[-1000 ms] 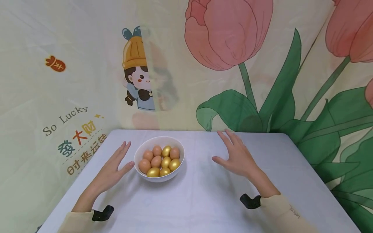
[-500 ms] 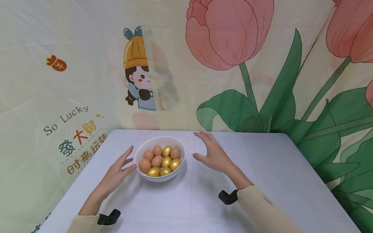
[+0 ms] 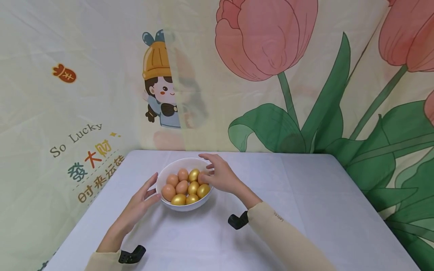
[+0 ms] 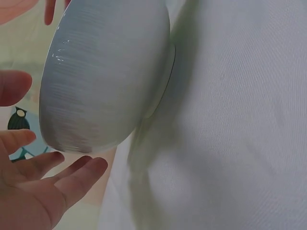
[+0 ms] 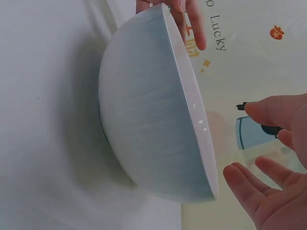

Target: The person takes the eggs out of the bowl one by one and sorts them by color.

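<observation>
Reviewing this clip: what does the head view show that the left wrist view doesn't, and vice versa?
Only the head view: the brown eggs and gold eggs, the beige sleeves, the black wrist devices and the "So Lucky" lettering.

Only the left wrist view: the foot beneath the bowl, and a close look at the palm side of the left hand.

Both: the bowl's outer wall, the left hand, the white tablecloth and at least some fingers of the right hand.
</observation>
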Motion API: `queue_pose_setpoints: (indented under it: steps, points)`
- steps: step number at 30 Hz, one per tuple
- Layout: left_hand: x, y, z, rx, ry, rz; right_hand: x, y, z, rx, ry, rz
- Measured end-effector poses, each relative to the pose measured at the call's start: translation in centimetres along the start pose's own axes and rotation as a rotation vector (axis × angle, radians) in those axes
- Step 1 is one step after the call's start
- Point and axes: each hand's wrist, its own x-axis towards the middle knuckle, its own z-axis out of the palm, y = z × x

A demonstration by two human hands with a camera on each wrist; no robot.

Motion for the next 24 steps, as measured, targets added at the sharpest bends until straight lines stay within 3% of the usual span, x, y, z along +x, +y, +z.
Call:
queue_pose_setpoints:
  steps: [5, 13, 24]
  points:
    - [0.1, -0.3, 0.1, -0.031, -0.003, 0.005, 1.5, -0.2, 1.3, 0.026, -0.046, 0.050]
    - [0.2, -0.7, 0.4, -0.064, 0.000, -0.004, 3.5, 0.1, 3.5, -0.009, -0.080, 0.044]
    - [0.3, -0.9, 0.4, -0.053, -0.006, -0.037, 4.9, 0.8, 5.1, -0.028, -0.064, 0.094]
